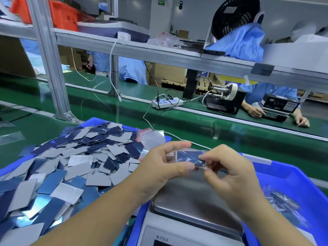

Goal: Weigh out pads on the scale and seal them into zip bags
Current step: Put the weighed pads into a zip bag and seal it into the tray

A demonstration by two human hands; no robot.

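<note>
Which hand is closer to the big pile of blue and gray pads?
Left. The left hand sits right at the edge of the pile of pads, pinching the zip bag. The right hand pinches the bag's other end, above the scale.

We see a long green belt (204, 121) running across the room. A white power strip (166, 103) sits on its far edge, with black and white cords plugged in. Beside it stands a black tape machine (224, 100) with a white roll. A silver metal shelf (159, 55) hangs above. On the shelf we see a black fan (234, 16), a blue cloth (239, 43) and an orange box (60, 15). Workers in blue coats (132, 70) stand behind the belt. Brown boxes (168, 71) are stacked far back.
</note>
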